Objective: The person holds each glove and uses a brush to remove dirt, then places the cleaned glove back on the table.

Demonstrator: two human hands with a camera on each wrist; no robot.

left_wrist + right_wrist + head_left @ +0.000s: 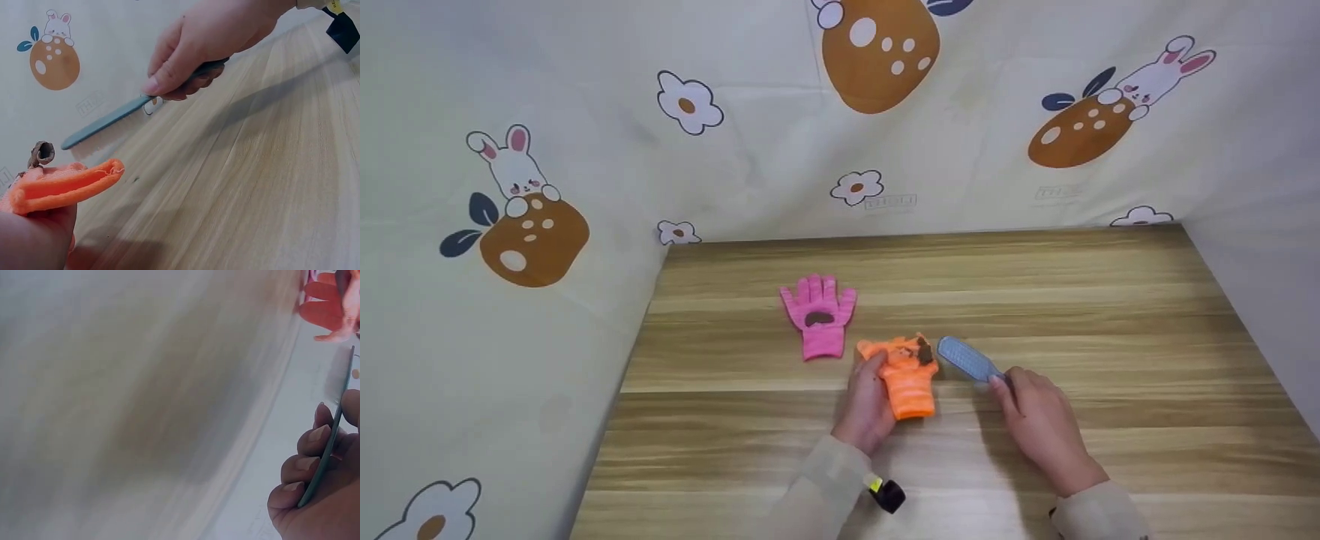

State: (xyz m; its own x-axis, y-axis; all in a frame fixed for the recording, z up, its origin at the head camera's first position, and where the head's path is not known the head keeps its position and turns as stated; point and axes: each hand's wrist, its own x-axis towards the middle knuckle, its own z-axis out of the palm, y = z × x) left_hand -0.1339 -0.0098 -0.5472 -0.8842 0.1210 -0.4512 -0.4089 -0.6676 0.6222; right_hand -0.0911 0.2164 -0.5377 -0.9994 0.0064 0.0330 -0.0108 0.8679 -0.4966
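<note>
In the head view my left hand (pixel 868 405) holds an orange knitted glove (pixel 911 382), thumb over its near side and fingers beneath. Brown curled bits (pixel 41 153) sit on the glove's finger end, and its cuff opening faces the left wrist camera. My right hand (pixel 1041 416) grips the handle of a blue-grey brush (pixel 966 358), its head just right of the orange glove. Pale bristles (pixel 107 135) point down from the brush in the left wrist view. Fingers wrap the thin handle (pixel 323 472) in the right wrist view.
A pink knitted glove (pixel 823 341) with a dark brown patch (pixel 819 319) lies flat on the wooden table (pixel 720 435), left of and beyond the orange one. Cloth (pixel 765 172) printed with rabbits and flowers hangs around the table's back and sides.
</note>
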